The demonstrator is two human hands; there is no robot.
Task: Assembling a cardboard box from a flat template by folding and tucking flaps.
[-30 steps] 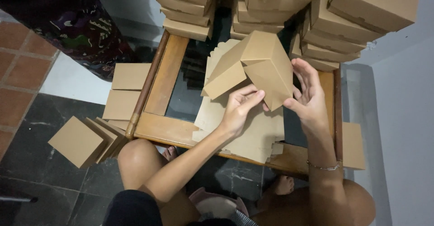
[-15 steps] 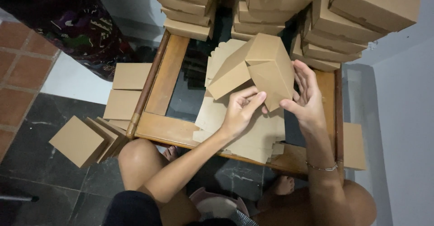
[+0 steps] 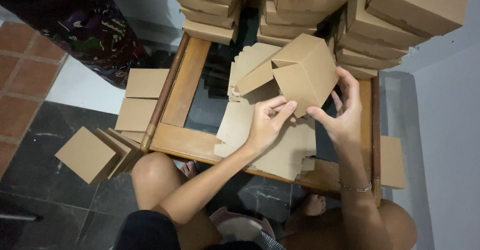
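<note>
I hold a half-folded brown cardboard box point(image 3: 300, 67) above a low wooden table point(image 3: 186, 87). My right hand point(image 3: 342, 112) grips its lower right corner, fingers wrapped behind the panel. My left hand point(image 3: 267, 122) touches the box's lower edge with its fingertips, thumb tucked under. One loose flap of the box sticks out to the left. Under my hands lies a pile of flat unfolded box blanks point(image 3: 272, 142) on the table's dark glass top.
Stacks of finished brown boxes point(image 3: 410, 10) line the table's far edge. Flat cardboard squares point(image 3: 87, 152) and lids point(image 3: 145, 82) lie on the dark tiled floor left of the table. Another flat piece point(image 3: 392, 160) lies at the right. My bent knees point(image 3: 155, 172) press against the table's near rail.
The box has shifted slightly right and tilted as both hands turn it. My left fingers slid from the front panel down to its lower edge.
</note>
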